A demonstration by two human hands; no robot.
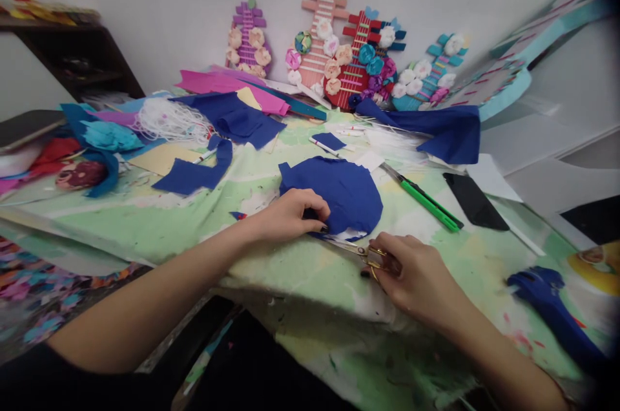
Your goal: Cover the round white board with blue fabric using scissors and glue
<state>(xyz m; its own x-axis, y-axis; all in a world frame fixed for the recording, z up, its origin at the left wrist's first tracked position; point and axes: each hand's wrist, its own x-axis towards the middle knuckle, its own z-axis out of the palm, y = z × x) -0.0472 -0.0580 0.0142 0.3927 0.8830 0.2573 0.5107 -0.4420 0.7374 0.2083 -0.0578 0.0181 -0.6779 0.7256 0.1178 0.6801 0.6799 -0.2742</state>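
A rounded piece of dark blue crepe paper [339, 188] lies on the table in front of me, with white showing along its near edge. My left hand [295, 214] is closed on that near edge, thumb and fingers pinching it. In my right hand [411, 272] is a pair of gold-handled scissors [363, 251], my fingers through the handles. The blades point left along the paper's near edge, close to my left thumb. How far apart the blades are is hard to make out.
A green utility knife [429, 204] and a black phone [475, 201] lie right of the paper. A blue glue gun [552, 307] sits at the right edge. Blue paper scraps [194, 172] and white string [172, 120] lie left. Decorated guitar shapes [324, 42] lean on the wall.
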